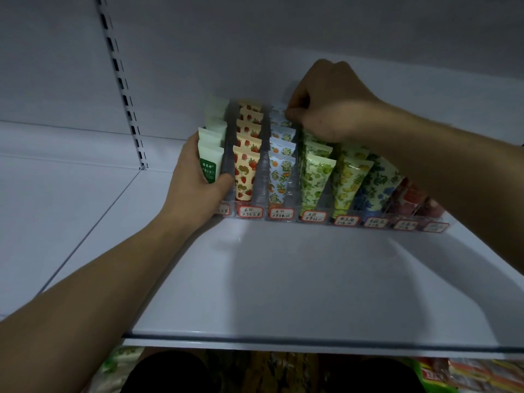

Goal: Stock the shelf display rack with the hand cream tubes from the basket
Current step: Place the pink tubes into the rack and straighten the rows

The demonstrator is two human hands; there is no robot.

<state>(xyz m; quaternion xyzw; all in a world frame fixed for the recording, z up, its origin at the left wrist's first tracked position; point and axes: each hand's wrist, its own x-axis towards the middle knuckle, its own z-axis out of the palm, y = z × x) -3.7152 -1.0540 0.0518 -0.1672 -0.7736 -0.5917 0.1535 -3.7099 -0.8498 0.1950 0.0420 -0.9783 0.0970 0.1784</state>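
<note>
A clear display rack stands at the back of a white shelf, with several lanes of hand cream tubes. My left hand grips the rack's left end, its thumb by the divider beside the front white-and-green tube. Strawberry tubes fill the second lane. My right hand reaches over the rack and pinches the top of a rear blue floral tube in the third lane. Green lime tubes sit just below that hand. The basket is out of sight.
Lanes further right hold yellow lemon tubes, blue-leaf tubes and red tubes. Price labels line the rack's front. A slotted upright runs up the back wall at left. Packaged goods lie below the shelf edge.
</note>
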